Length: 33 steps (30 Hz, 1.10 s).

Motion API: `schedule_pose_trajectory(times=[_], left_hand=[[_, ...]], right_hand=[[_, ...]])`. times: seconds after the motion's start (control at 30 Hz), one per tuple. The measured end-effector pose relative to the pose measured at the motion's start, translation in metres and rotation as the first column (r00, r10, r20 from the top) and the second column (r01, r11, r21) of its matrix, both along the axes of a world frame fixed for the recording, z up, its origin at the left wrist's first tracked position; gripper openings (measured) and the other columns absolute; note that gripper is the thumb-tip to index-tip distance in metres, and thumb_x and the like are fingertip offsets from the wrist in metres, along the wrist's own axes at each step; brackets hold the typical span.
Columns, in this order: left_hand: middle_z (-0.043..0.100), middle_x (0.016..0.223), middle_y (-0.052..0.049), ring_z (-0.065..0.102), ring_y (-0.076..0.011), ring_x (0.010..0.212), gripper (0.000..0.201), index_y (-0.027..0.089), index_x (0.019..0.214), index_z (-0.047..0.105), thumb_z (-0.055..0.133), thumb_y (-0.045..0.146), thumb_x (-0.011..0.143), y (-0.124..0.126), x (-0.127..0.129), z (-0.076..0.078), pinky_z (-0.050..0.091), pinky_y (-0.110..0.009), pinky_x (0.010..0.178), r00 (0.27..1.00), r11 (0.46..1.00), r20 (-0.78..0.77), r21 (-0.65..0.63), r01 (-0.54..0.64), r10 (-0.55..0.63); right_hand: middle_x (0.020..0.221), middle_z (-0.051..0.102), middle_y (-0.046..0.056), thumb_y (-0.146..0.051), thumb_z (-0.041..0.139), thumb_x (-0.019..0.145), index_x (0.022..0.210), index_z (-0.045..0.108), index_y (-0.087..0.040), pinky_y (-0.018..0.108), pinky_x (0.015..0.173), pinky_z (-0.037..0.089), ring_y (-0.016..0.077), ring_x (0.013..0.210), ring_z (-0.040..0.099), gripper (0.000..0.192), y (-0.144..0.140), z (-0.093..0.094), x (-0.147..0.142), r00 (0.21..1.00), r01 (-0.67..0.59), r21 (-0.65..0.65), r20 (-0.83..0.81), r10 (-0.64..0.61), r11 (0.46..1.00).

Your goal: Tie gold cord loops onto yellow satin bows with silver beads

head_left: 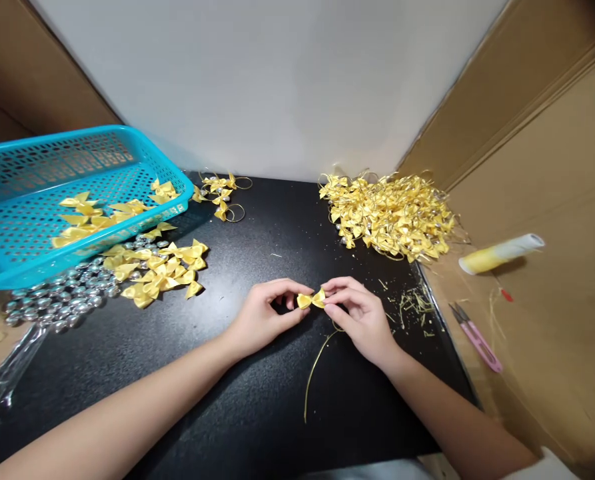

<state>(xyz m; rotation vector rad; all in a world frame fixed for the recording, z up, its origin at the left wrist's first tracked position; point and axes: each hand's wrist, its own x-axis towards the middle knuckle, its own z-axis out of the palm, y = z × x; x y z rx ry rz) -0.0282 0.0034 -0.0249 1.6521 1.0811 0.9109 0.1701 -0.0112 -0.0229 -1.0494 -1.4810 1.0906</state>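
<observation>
Outer edges of yellow bow (311,301) partly masked by fingers of left hand (267,310) and right hand (363,317); upper end of gold cord (317,361) lost at right hand. Blue basket (27,269), nine o'clock, cropped by left edge, near rim covering some silver beads (43,302). White sleeve (547,467), four o'clock, sliced by bottom edge. Bow pile (392,217), three o'clock, too tangled to count; gold clippings (413,305), four o'clock, too small to tell apart.

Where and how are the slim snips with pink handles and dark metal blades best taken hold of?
Probably mid-length on the pink handles, coming from the person's side with the nearer right hand: the pointed blades face away.
</observation>
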Motion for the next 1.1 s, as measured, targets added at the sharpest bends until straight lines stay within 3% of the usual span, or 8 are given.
schedule_pose_trajectory(times=[0.23, 0.33, 0.47, 0.63, 0.73, 0.87, 1.0, 1.1], left_hand=[[0.072, 0.092, -0.008, 0.064, -0.0197, 0.086, 0.012, 0.020, 0.081, 0.077, 0.068, 0.028, 0.082, 0.001, 0.002, 0.002, 0.051, -0.032, 0.074, 0.988, 0.989, 0.069, 0.043, -0.143, 0.140], [0.073, 0.086, -0.007, 0.065, -0.0188, 0.080, 0.012, 0.020, 0.082, 0.077, 0.068, 0.029, 0.081, -0.001, 0.006, 0.002, 0.052, -0.031, 0.070, 0.979, 0.985, 0.120, -0.065, -0.161, 0.167], [0.075, 0.078, -0.004, 0.064, -0.0141, 0.067, 0.015, 0.018, 0.087, 0.075, 0.072, 0.030, 0.078, -0.004, 0.008, 0.002, 0.051, -0.025, 0.063, 0.956, 0.948, 0.193, -0.273, -0.163, 0.220], [0.072, 0.074, 0.000, 0.062, -0.0100, 0.065, 0.016, 0.018, 0.092, 0.069, 0.071, 0.028, 0.080, -0.001, 0.007, 0.002, 0.048, -0.020, 0.061, 0.936, 0.926, 0.284, -0.366, -0.096, 0.209], [0.069, 0.071, 0.001, 0.060, -0.0092, 0.065, 0.019, 0.018, 0.098, 0.065, 0.070, 0.027, 0.082, 0.000, 0.007, 0.000, 0.047, -0.020, 0.063, 0.927, 0.933, 0.325, -0.354, -0.067, 0.190], [0.066, 0.074, 0.003, 0.060, -0.0103, 0.069, 0.024, 0.021, 0.109, 0.057, 0.064, 0.025, 0.086, -0.004, 0.007, -0.003, 0.046, -0.022, 0.066, 0.928, 0.958, 0.346, -0.285, -0.033, 0.135], [0.063, 0.076, 0.002, 0.057, -0.0103, 0.068, 0.006, 0.020, 0.089, 0.056, 0.061, 0.021, 0.087, -0.009, 0.009, -0.003, 0.045, -0.022, 0.065, 0.957, 0.980, 0.254, -0.171, -0.100, 0.142], [0.064, 0.074, 0.000, 0.058, -0.0109, 0.067, 0.006, 0.018, 0.081, 0.061, 0.059, 0.018, 0.086, -0.010, 0.008, 0.000, 0.045, -0.022, 0.063, 0.983, 0.991, 0.157, -0.109, -0.084, 0.100]], right_hand=[[0.094, 0.066, 0.006, -0.018, 0.068, 0.081, 0.083, 0.075, -0.025, 0.036, 0.081, 0.054, 0.0186, 0.089, 0.064, 0.011, -0.010, 0.003, -0.003, 0.990, 0.096, 0.161, 0.087, -0.112, 0.982], [0.081, 0.068, 0.004, -0.015, 0.067, 0.081, 0.085, 0.075, -0.025, 0.032, 0.068, 0.054, 0.0164, 0.075, 0.065, 0.014, -0.013, 0.005, -0.007, 0.985, 0.073, 0.204, 0.137, -0.102, 0.976], [0.071, 0.069, 0.003, -0.014, 0.068, 0.080, 0.082, 0.074, -0.022, 0.029, 0.062, 0.052, 0.0154, 0.066, 0.063, 0.010, -0.012, 0.005, -0.012, 0.985, 0.096, 0.140, 0.126, -0.114, 0.985], [0.065, 0.065, 0.002, -0.019, 0.067, 0.079, 0.073, 0.069, -0.020, 0.028, 0.057, 0.050, 0.0148, 0.061, 0.060, 0.007, -0.011, 0.003, -0.010, 0.989, 0.135, -0.043, 0.070, -0.132, 0.990], [0.067, 0.062, 0.002, -0.020, 0.067, 0.080, 0.070, 0.065, -0.019, 0.027, 0.060, 0.050, 0.0140, 0.064, 0.060, 0.011, -0.010, 0.003, -0.008, 0.989, 0.147, -0.079, 0.010, -0.147, 0.986], [0.094, 0.068, 0.006, -0.019, 0.068, 0.081, 0.073, 0.066, -0.020, 0.032, 0.081, 0.055, 0.0174, 0.090, 0.065, 0.008, -0.008, 0.004, -0.008, 0.990, 0.086, -0.073, -0.103, -0.093, 0.994], [0.095, 0.072, 0.005, -0.019, 0.068, 0.083, 0.078, 0.068, -0.021, 0.033, 0.083, 0.058, 0.0164, 0.088, 0.070, 0.005, -0.012, 0.005, -0.012, 0.966, -0.107, -0.153, -0.251, 0.066, 0.982], [0.101, 0.073, 0.006, -0.017, 0.067, 0.083, 0.080, 0.068, -0.021, 0.034, 0.087, 0.058, 0.0174, 0.094, 0.071, 0.005, -0.016, 0.003, -0.015, 0.954, -0.134, -0.154, -0.286, 0.086, 0.979]])
